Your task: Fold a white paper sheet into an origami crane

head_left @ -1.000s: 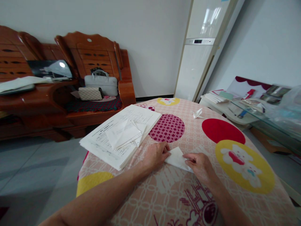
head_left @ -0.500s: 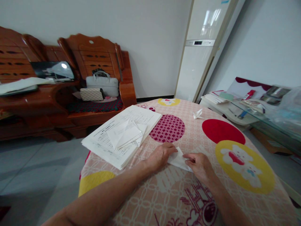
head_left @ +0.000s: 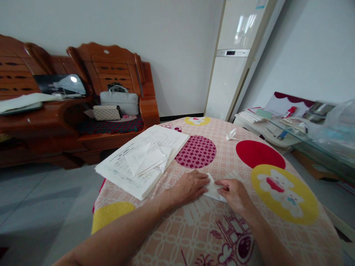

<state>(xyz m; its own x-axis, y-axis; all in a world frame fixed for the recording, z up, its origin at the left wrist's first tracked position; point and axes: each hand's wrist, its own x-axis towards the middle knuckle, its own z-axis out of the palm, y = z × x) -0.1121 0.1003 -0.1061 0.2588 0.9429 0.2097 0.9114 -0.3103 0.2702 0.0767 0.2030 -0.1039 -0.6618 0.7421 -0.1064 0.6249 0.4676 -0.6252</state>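
A folded piece of white paper (head_left: 213,189) lies on the patterned tablecloth (head_left: 177,232) between both hands. My left hand (head_left: 190,187) rests flat over its left part, fingers extended and covering that end. At the paper's right side, my right hand (head_left: 234,193) pinches the edge between thumb and index finger. Further left sits a stack of printed sheets (head_left: 116,171), with several folded white papers (head_left: 146,159) on top. A small folded paper figure (head_left: 231,135) stands near the far edge of the table.
Wooden armchairs (head_left: 111,59) holding bags (head_left: 120,103) are at the back left. A tall white air conditioner (head_left: 229,74) stands behind the table. To the right, a glass-topped stand (head_left: 313,142) carries papers, bowls and a plastic bag (head_left: 340,127).
My left hand has flattened and its fingers have spread over the left part of the paper. My right hand keeps its pinch. The view has shifted slightly.
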